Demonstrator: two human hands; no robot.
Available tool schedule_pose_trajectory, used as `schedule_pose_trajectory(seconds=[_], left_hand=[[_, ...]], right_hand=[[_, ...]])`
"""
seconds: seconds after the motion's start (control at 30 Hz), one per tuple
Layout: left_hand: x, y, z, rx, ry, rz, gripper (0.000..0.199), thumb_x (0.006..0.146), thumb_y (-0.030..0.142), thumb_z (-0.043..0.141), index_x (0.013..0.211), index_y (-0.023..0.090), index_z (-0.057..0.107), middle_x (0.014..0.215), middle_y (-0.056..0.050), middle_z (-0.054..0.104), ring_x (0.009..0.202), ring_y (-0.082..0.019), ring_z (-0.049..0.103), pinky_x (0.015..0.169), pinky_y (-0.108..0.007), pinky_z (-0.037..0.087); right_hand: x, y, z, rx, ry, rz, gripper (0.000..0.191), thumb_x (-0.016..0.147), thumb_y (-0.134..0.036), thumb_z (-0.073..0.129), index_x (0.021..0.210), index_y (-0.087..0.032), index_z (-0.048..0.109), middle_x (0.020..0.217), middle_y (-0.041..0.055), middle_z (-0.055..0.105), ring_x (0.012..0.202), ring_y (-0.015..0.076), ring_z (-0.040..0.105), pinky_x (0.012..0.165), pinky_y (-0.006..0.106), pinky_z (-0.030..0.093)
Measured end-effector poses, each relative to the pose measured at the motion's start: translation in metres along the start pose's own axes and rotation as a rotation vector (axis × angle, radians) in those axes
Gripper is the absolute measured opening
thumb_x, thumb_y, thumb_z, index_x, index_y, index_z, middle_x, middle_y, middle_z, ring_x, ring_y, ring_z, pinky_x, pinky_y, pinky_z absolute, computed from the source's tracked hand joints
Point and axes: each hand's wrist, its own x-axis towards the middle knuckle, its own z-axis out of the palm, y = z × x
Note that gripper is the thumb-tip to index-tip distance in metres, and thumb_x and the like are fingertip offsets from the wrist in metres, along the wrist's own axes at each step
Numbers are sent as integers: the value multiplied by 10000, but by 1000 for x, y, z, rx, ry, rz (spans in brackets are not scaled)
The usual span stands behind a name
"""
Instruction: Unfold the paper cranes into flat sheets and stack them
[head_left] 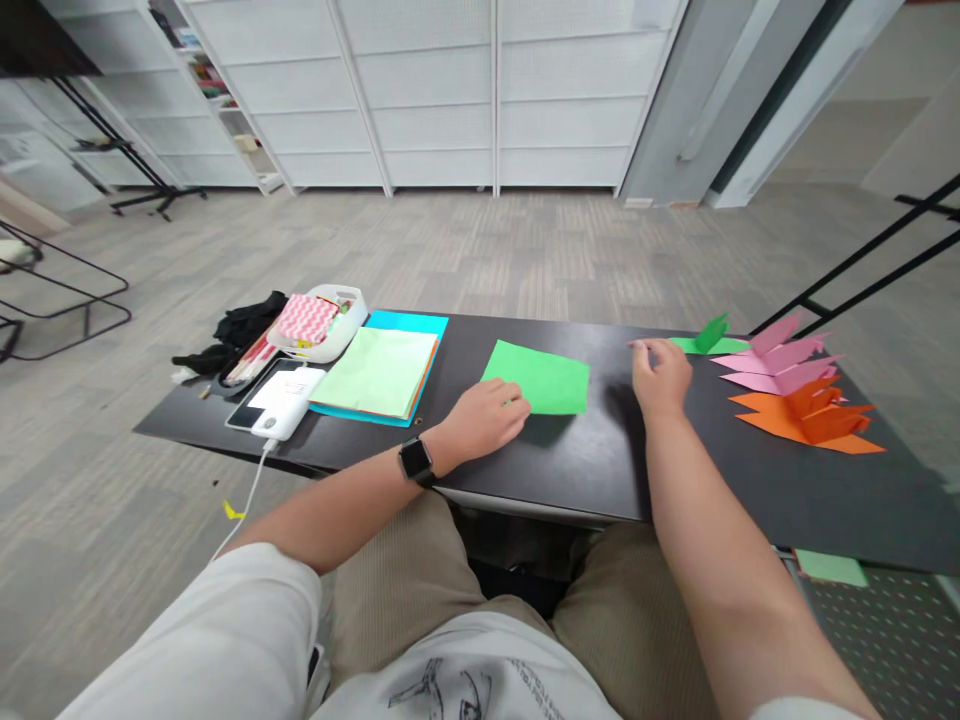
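A bright green sheet of paper (541, 380) lies in front of me on the dark table. My left hand (491, 415), with a black watch on its wrist, is closed at the sheet's near left corner, fingers curled over the edge. My right hand (661, 375) is off the sheet to its right, fingers loosely bent and nothing visible in them. Just beyond it stands a green folded paper figure (711, 335). Pink folded figures (784, 355) and orange folded figures (814, 415) sit farther right.
Left of the sheet lies a stack of coloured paper (379, 370). A phone (266, 395) with a white cabled power bank (289, 405), a white basket (330, 335) and black cloth (244, 330) are at the table's left end. Light green paper (831, 567) shows below the right edge.
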Motion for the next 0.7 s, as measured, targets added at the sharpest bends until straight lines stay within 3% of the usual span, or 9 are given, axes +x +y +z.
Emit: schedule_pose_trajectory(seconds=[0.2, 0.3, 0.37, 0.53, 0.7], left_hand=[[-3, -58, -57, -576, 559, -686, 191, 986, 397, 635, 987, 211, 679, 897, -26, 718, 817, -180, 668, 770, -298, 560], [-28, -94, -80, -920, 762, -904, 227, 901, 420, 702, 975, 225, 613, 823, 11, 660, 672, -140, 629, 613, -245, 537], [-53, -113, -90, -991, 887, -1025, 266, 818, 360, 749, 978, 234, 578, 761, 51, 602, 588, -112, 594, 560, -221, 526], [-125, -129, -92, -965, 972, -1258, 259, 759, 307, 730, 930, 220, 556, 734, 61, 581, 562, -103, 620, 541, -223, 570], [-174, -124, -71, -1096, 806, -1481, 260, 769, 266, 762, 940, 204, 575, 798, 22, 656, 643, -140, 721, 596, -260, 630]], right_hand=[[0, -6, -6, 131, 0, 69, 371, 940, -417, 482, 922, -205, 786, 972, 139, 804, 924, 280, 723, 883, 408, 563], [-1, -11, -3, 161, -56, 41, 346, 921, -425, 502, 894, -220, 779, 965, 134, 808, 895, 281, 722, 860, 411, 561], [-2, -10, -1, 171, -82, 31, 332, 914, -429, 511, 880, -230, 774, 955, 129, 808, 873, 281, 721, 855, 416, 556], [0, 0, 6, 189, -100, 45, 303, 886, -430, 533, 865, -245, 772, 953, 115, 811, 864, 283, 721, 841, 422, 538], [0, 10, 16, 227, -138, 44, 305, 878, -459, 567, 872, -250, 789, 933, 87, 807, 902, 282, 726, 851, 415, 522]])
